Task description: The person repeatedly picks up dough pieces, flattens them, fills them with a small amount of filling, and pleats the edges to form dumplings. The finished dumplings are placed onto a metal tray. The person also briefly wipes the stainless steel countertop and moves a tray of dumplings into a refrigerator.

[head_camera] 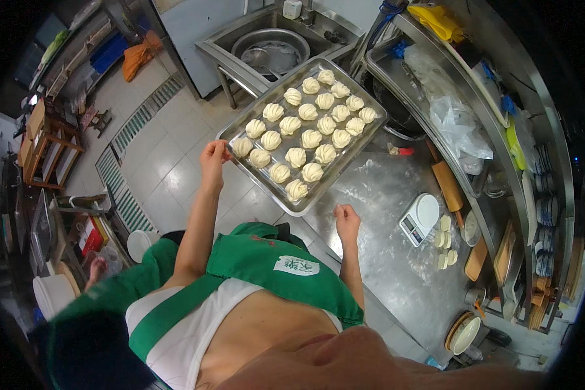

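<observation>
My left hand (pixel 214 157) pinches the near left corner of a shallow metal baking tray (pixel 347 160). Several rows of pale, twisted dough buns (pixel 307 111) sit spaced apart on it. The tray's right side overlaps a floured stainless steel worktable (pixel 385 178) in the view; whether it rests there, I cannot tell. My right hand (pixel 347 222) is in front of the tray's near right corner, apart from it and above the table edge, fingers curled and nothing visible in them. To its right are a white digital kitchen scale (pixel 420 218) and several small dough pieces (pixel 439 239).
Beyond the tray is a metal sink (pixel 214 46) holding a basin (pixel 300 44). A metal shelf rack (pixel 477 209) lines the right, with a wooden rolling pin (pixel 447 185) beside it. At left are a floor drain grate (pixel 126 190) and another person's green clothing (pixel 112 287).
</observation>
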